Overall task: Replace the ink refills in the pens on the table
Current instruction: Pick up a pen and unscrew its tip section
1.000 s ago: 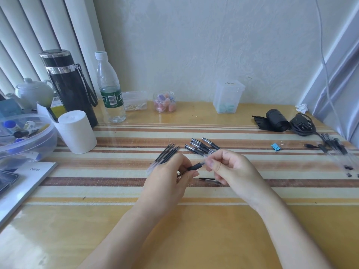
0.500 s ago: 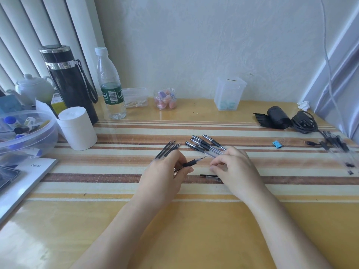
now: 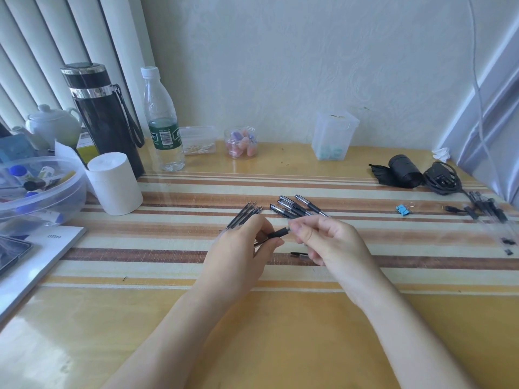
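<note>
On striped cloth [image 3: 174, 242], slim black pen [image 3: 276, 234].

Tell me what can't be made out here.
- Pen tip, head view: hidden behind the right hand.
- Small part on the table: half covered by the right hand.
- Refills: lower ends behind the left hand.
- Pens at right: blurred.

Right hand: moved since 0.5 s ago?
Yes. The right hand has lifted off the table, away from the pen cap lying there, back up to the tip of the pen held in the left hand.
</note>
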